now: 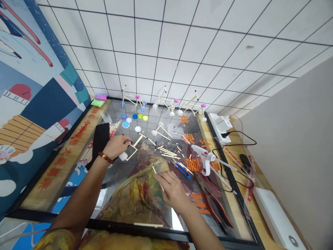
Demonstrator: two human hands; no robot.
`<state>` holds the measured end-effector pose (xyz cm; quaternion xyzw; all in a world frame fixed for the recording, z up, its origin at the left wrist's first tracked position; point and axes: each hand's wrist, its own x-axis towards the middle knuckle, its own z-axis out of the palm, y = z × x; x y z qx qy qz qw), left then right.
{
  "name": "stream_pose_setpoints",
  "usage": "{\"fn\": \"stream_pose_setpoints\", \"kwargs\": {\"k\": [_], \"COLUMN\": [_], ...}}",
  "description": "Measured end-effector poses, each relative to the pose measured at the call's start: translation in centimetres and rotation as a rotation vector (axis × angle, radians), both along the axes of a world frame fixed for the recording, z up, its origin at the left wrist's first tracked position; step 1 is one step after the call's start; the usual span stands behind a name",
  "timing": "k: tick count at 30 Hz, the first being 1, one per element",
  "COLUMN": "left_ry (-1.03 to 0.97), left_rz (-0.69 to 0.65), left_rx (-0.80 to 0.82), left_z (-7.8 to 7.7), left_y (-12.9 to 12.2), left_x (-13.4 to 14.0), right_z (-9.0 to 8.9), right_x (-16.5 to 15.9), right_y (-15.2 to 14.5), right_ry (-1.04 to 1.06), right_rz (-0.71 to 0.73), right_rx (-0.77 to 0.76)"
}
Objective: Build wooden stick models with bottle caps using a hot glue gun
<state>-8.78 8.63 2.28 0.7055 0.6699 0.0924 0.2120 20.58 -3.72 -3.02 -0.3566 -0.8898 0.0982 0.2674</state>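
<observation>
My left hand (116, 147), with a beaded bracelet on its wrist, pinches the dark-tipped end of a small wooden-stick frame (138, 143). A white disc (123, 156) sits at the frame's near left corner. Over the glass, my right hand (172, 189) is closed on a short thin wooden stick (155, 170), which pokes out past the fingertips. A second, partly built stick frame (162, 130) with white discs lies beyond. Loose thin sticks (168, 151) and small scraps are scattered to the right of my left hand, beside blue-handled snips (184, 170).
Three small stick bicycles (161, 100) with pink seats stand along the table's far edge. Coloured caps (135, 116) lie before them. At right are a white glue gun (204, 156), red-handled pliers (213, 201) and a power strip (220, 126) with cords. A black cloth (100, 142) lies left.
</observation>
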Motion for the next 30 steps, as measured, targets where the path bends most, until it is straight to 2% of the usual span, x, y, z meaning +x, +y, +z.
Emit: {"fn": "stream_pose_setpoints", "kwargs": {"k": [5, 8, 14, 20, 23, 25, 28, 30], "left_ry": [-0.024, 0.057, 0.247, 0.171, 0.011, -0.173, -0.575, -0.889], "left_rz": [0.064, 0.028, -0.071, -0.038, 0.002, 0.034, 0.15, 0.222], "left_rx": [0.111, 0.202, 0.132, 0.121, 0.135, 0.124, 0.034, -0.057], "left_z": [0.4, 0.9, 0.5, -0.1, -0.4, -0.8, -1.2, -1.2], "left_y": [-1.3, -2.1, -3.0, -2.7, -2.3, -2.0, -1.7, -1.8], "left_x": [0.4, 1.5, 3.5, 3.5, 3.2, 3.0, 3.2, 3.8], "right_z": [0.0, 0.0, 0.2, -0.3, -0.4, -0.2, 0.2, 0.5], "right_x": [0.0, 0.0, 0.1, 0.1, 0.1, 0.1, 0.1, 0.0], "right_y": [0.2, 0.4, 0.3, 0.3, 0.3, 0.3, 0.4, 0.5], "right_ry": [0.016, 0.031, 0.04, 0.119, 0.176, 0.206, 0.308, 0.428], "right_rz": [0.005, -0.004, -0.034, -0.063, -0.092, -0.104, -0.124, -0.158], "right_rx": [0.039, 0.053, 0.052, 0.014, -0.007, -0.022, -0.084, -0.199]}}
